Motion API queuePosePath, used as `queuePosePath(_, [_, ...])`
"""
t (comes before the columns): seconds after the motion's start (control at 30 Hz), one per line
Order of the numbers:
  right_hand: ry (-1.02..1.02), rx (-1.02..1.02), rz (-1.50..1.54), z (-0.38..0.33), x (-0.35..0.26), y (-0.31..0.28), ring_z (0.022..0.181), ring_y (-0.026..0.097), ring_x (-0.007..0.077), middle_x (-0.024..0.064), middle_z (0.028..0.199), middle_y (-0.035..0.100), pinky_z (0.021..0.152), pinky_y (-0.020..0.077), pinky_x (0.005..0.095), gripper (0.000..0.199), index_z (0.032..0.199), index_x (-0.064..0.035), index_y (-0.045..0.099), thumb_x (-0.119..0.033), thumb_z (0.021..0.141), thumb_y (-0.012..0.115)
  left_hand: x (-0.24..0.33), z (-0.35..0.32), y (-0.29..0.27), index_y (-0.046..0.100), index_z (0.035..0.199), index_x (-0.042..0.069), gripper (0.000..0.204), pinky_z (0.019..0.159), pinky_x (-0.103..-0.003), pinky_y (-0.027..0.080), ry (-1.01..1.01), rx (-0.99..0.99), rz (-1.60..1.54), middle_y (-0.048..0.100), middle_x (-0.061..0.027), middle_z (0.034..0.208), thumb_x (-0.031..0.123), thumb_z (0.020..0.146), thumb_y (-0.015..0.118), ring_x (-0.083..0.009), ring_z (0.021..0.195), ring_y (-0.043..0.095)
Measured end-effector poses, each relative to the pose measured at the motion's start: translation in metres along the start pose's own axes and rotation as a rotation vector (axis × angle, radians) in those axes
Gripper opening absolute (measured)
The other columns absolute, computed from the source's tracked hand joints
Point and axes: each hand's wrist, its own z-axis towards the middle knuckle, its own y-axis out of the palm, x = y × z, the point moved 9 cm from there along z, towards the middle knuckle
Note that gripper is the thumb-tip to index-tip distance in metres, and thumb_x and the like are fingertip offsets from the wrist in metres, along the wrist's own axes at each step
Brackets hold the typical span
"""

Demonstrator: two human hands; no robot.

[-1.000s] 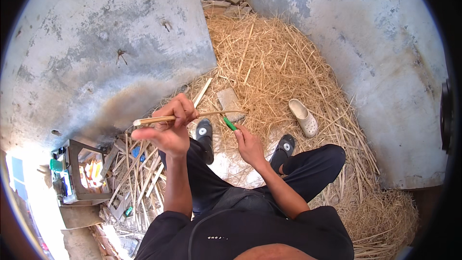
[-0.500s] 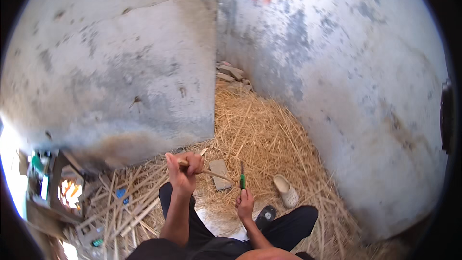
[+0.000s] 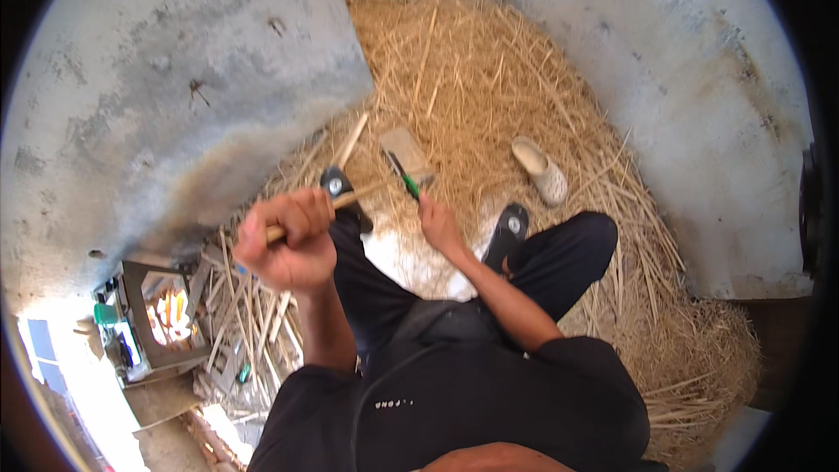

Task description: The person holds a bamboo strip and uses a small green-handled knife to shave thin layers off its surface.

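My left hand point(image 3: 293, 236) is closed round a thin wooden stick point(image 3: 351, 197), raised above my left knee. The stick slants away to the right, and its thinner far end lies near the green handle in my other hand. My right hand point(image 3: 440, 225) grips a green-handled knife point(image 3: 409, 182), its narrow dark blade pointing forward and left. Whether blade and stick touch I cannot tell. Beyond them a flat pale block point(image 3: 404, 147) lies on the straw, partly covered by the knife.
Straw-like shavings point(image 3: 463, 79) cover the floor between two walls. An empty beige clog point(image 3: 540, 170) lies right of my dark shoe point(image 3: 507, 232). Loose wooden strips point(image 3: 253, 315) are piled at left, beside a dark frame point(image 3: 140, 315) with bright orange flames or light inside.
The view has tipped downward. My left hand has come nearer and farther left with the stick. The knife, upright before, now leans left.
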Motion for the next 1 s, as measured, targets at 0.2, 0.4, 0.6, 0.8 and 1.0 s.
queuePosePath(0.2, [0.052, -0.131, -0.012, 0.012, -0.029, -0.002, 0.058, 0.053, 0.0426, 0.0273, 0.065, 0.053, 0.052, 0.0382, 0.0471, 0.038, 0.078, 0.0027, 0.056, -0.026, 0.092, 0.036, 0.013, -0.010, -0.002, 0.027, 0.049, 0.010, 0.046, 0.040, -0.029, 0.018, -0.004, -0.071, 0.005, 0.023, -0.0005, 0.042, 0.039, 0.086, 0.026, -0.0120, 0.039, 0.015])
queuePosePath(0.4, [0.219, -0.171, -0.097, -0.005, 0.042, 0.025, 0.062, 0.055, 0.0412, 0.0278, 0.064, 0.052, 0.058, 0.0390, 0.0469, 0.044, 0.073, 0.0041, 0.055, -0.029, 0.093, 0.034, 0.013, -0.006, -0.012, 0.026, 0.048, 0.009, 0.048, 0.038, -0.028, 0.017, 0.024, 0.018, -0.027, 0.024, -0.0010, 0.041, 0.039, 0.086, 0.027, -0.0115, 0.038, 0.016])
queuePosePath(0.6, [0.138, -0.093, 0.113, 0.010, 0.007, 0.004, 0.054, 0.048, 0.0388, 0.0248, 0.057, 0.047, 0.055, 0.0332, 0.0469, 0.046, 0.066, 0.0050, 0.048, -0.030, 0.093, 0.033, 0.014, -0.011, -0.009, 0.026, 0.049, 0.010, 0.047, 0.040, -0.029, 0.017, 0.015, -0.032, -0.001, 0.024, -0.0003, 0.042, 0.038, 0.087, 0.024, -0.0117, 0.038, 0.016])
queuePosePath(0.8, [0.189, -0.167, -0.066, 0.008, 0.059, 0.031, 0.055, 0.049, 0.0387, 0.0253, 0.062, 0.051, 0.054, 0.0355, 0.0442, 0.042, 0.073, 0.0034, 0.052, -0.029, 0.093, 0.035, 0.013, -0.002, -0.019, 0.027, 0.048, 0.009, 0.049, 0.038, -0.028, 0.016, 0.046, 0.082, -0.015, 0.025, -0.0008, 0.041, 0.040, 0.086, 0.028, -0.0114, 0.038, 0.016])
queuePosePath(1.0, [0.052, -0.194, 0.086, 0.014, -0.012, 0.011, 0.062, 0.053, 0.0409, 0.0275, 0.067, 0.053, 0.059, 0.0383, 0.0453, 0.048, 0.079, 0.0034, 0.056, -0.036, 0.093, 0.033, 0.012, -0.004, -0.018, 0.026, 0.048, 0.009, 0.049, 0.039, -0.029, 0.016, 0.030, 0.051, -0.027, 0.024, -0.0009, 0.041, 0.040, 0.087, 0.027, -0.0115, 0.038, 0.016])
